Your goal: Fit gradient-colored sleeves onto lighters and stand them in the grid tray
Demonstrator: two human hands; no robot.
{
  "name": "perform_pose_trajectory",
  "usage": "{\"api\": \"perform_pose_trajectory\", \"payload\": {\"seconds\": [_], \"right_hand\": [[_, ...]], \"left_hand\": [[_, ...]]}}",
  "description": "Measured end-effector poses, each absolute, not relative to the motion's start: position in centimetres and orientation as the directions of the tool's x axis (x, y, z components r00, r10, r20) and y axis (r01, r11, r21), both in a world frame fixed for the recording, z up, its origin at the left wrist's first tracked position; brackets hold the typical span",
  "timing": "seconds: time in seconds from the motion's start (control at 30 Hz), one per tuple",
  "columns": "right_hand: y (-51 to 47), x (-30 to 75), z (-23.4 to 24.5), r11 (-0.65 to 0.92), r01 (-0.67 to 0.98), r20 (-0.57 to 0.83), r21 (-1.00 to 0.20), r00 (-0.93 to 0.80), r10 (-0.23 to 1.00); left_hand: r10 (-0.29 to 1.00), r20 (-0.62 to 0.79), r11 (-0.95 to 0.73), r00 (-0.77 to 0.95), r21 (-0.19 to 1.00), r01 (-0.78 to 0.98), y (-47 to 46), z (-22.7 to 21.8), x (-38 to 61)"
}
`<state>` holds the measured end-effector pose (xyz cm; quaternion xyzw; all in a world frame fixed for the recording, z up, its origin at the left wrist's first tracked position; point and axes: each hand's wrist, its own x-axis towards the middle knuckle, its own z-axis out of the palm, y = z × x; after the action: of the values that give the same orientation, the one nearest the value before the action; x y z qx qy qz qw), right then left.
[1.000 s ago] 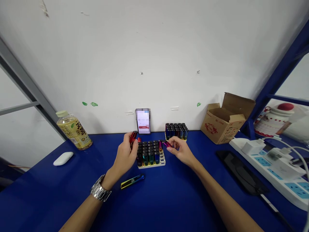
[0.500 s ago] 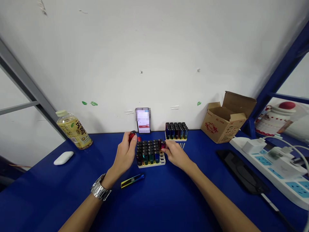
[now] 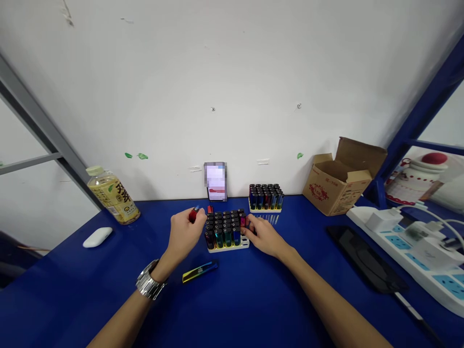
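A pale tray [image 3: 227, 247] packed with upright black-capped lighters stands at the middle of the blue table. My left hand [image 3: 184, 234] is closed round a red lighter [image 3: 193, 214] just left of the tray. My right hand [image 3: 264, 236] rests against the tray's right side, fingertips at a pink lighter [image 3: 243, 221] in the end row; whether it grips it is unclear. A second full tray of lighters [image 3: 266, 197] stands behind, near the wall. One lighter with a yellow and blue body [image 3: 199, 271] lies flat in front of the tray.
A phone [image 3: 215, 181] leans on the wall behind the trays. At left are a tea bottle [image 3: 111, 195] and a white case [image 3: 97, 237]. At right are an open cardboard box [image 3: 339, 180], a dark phone [image 3: 365, 258] lying flat and a white power strip [image 3: 409, 246].
My right hand carried the pink lighter from above the tray's right edge down into the end row. My left hand lowered slightly with the red lighter.
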<state>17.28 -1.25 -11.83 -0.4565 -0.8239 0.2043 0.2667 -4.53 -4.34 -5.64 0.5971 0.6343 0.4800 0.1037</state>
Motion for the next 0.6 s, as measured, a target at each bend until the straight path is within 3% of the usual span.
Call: {"api": "perform_pose_trajectory", "payload": {"seconds": [0.17, 0.6], "right_hand": [[-1.33, 17.26, -11.76, 0.496, 0.653, 0.245, -0.572, -0.442, 0.863], [-1.25, 17.27, -11.95, 0.494, 0.667, 0.245, -0.558, -0.437, 0.866]], "left_hand": [[0.856, 0.439, -0.171, -0.275, 0.74, 0.65, -4.38, -5.4, -4.41], [0.849, 0.488, -0.165, -0.2, 0.605, 0.779, -4.84, -5.23, -4.35]]}}
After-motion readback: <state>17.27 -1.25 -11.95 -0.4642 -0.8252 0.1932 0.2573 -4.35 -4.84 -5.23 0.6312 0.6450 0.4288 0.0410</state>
